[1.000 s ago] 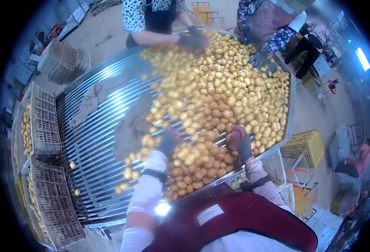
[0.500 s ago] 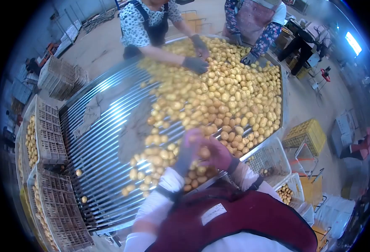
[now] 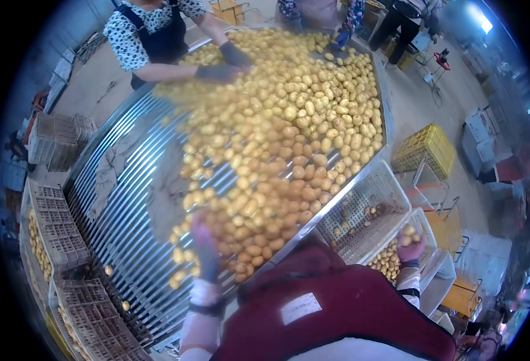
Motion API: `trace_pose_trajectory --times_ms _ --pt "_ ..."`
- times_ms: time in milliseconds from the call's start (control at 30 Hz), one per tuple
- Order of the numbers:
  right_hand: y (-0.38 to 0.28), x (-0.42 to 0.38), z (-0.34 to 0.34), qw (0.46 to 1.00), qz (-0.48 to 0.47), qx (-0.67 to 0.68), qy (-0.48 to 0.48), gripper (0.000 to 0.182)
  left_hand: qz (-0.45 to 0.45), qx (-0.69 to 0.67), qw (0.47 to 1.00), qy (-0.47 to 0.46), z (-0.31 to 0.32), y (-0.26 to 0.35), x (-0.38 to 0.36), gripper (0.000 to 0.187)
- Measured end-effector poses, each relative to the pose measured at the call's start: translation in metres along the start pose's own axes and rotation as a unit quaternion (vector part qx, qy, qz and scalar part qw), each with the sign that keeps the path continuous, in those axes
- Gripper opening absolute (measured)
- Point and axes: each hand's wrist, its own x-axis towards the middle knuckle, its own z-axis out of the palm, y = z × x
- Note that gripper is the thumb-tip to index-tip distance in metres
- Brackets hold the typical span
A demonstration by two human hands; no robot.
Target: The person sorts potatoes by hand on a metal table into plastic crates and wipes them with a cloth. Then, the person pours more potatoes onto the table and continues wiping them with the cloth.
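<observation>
Many potatoes point(image 3: 313, 102) lie on a slatted metal table point(image 3: 126, 198). My left hand point(image 3: 206, 243), in a pink and grey glove, is upright at the near left edge of the pile, blurred, its fingers beside the potatoes; whether it grips any cannot be made out. At the lower right, my right hand point(image 3: 410, 248) is closed around potatoes above a white crate point(image 3: 427, 225), which has small potatoes point(image 3: 386, 262) in it.
Across the table, a person in a dark apron point(image 3: 156, 36) has gloved hands in the pile; another person's gloved hand point(image 3: 340, 40) is at the far edge. White crates point(image 3: 367, 198) stand near right, a yellow crate point(image 3: 426, 150) beyond. Brown crates point(image 3: 90, 307) line the left.
My right hand has moved from the pile to the crate at the right, with potatoes in it. My left hand has shifted left and apart from it. The view has turned and shifted.
</observation>
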Motion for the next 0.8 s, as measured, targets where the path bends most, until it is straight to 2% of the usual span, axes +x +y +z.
trace_pose_trajectory --times_ms 33,100,167,200,233,267,300,333,367,400,433,467,533,567,633,733,767,800 --pt "0.046 -0.007 -0.028 0.996 0.087 0.009 0.014 0.058 0.068 0.079 0.994 0.045 -0.009 0.005 -0.015 0.060" --pt "0.088 -0.011 -0.050 0.953 0.248 0.123 0.125 0.055 0.192 0.255 0.941 0.108 -0.027 0.005 -0.034 0.064" --pt "0.110 0.001 -0.034 0.906 0.279 0.236 0.215 0.053 0.286 0.460 0.829 0.143 -0.046 -0.011 -0.036 0.066" --pt "0.117 0.013 -0.011 0.903 0.247 0.281 0.212 0.053 0.318 0.564 0.748 0.144 -0.057 -0.022 -0.037 0.067" --pt "0.112 0.025 0.020 0.913 0.189 0.318 0.174 0.052 0.284 0.583 0.755 0.099 -0.056 -0.022 -0.045 0.078" --pt "-0.034 0.031 0.064 0.991 0.096 0.036 0.087 0.053 0.273 0.580 0.765 0.068 -0.055 -0.033 -0.050 0.085" --pt "-0.076 0.036 0.104 1.000 0.003 -0.012 0.011 0.051 0.274 0.593 0.756 0.048 -0.052 -0.044 -0.053 0.087" --pt "-0.118 0.041 0.145 0.993 -0.096 -0.047 -0.056 0.049 0.276 0.605 0.747 0.029 -0.048 -0.050 -0.057 0.090" --pt "-0.181 0.038 0.174 0.945 -0.301 -0.107 -0.067 0.043 0.251 0.626 0.738 0.023 -0.045 -0.046 -0.061 0.090" --pt "-0.236 0.042 0.196 0.901 -0.389 -0.097 -0.165 0.041 0.225 0.645 0.730 0.017 -0.041 -0.039 -0.064 0.091" --pt "-0.254 0.041 0.220 0.879 -0.404 -0.031 -0.250 0.044 0.199 0.662 0.722 0.011 -0.039 -0.034 -0.065 0.092" --pt "-0.268 0.038 0.246 0.850 -0.432 -0.060 -0.295 0.048 0.193 0.653 0.732 0.008 -0.040 -0.034 -0.066 0.092" --pt "-0.276 0.040 0.277 0.841 -0.377 -0.147 -0.358 0.054 0.183 0.633 0.752 0.005 -0.042 -0.032 -0.067 0.093" --pt "-0.275 0.044 0.288 0.844 -0.398 -0.133 -0.336 0.054 0.181 0.624 0.760 0.016 -0.042 -0.032 -0.064 0.092" --pt "-0.269 0.063 0.302 0.847 -0.435 -0.110 -0.284 0.054 0.174 0.646 0.743 0.034 -0.038 -0.036 -0.052 0.090" --pt "-0.267 0.094 0.324 0.817 -0.421 -0.152 -0.362 0.050 0.167 0.652 0.738 0.043 -0.015 -0.026 -0.028 0.081" --pt "-0.273 0.103 0.328 0.831 -0.436 -0.152 -0.312 0.041 0.165 0.666 0.726 0.050 -0.012 -0.033 -0.017 0.080" --pt "-0.281 0.112 0.329 0.841 -0.449 -0.151 -0.261 0.032 0.171 0.649 0.740 0.042 -0.001 -0.022 -0.006 0.075"
